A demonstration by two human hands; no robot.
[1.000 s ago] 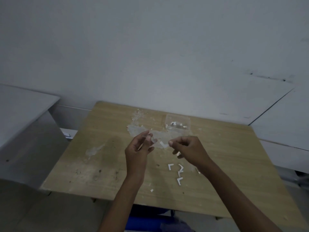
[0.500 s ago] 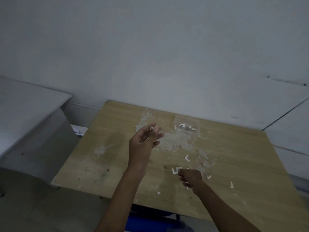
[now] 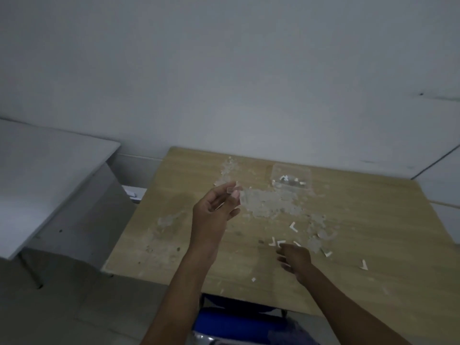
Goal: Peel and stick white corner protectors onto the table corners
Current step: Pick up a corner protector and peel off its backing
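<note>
Now right hand (image 3: 295, 258) still low by corner protectors (image 3: 280, 243); left hand (image 3: 216, 207) stays raised.

A dim, underexposed indoor scene is shown, tinted grey-blue, with no lamp or window to be seen. The light is flat and diffuse; only faint, soft shadows are cast on the counter (image 3: 373, 232). No glare is seen. Fine detail is smeared throughout, and the fingertips of the raised left hand (image 3: 214, 210) are slightly blurred. Straight edges are bent outward by wide-angle distortion toward the frame borders.
</note>
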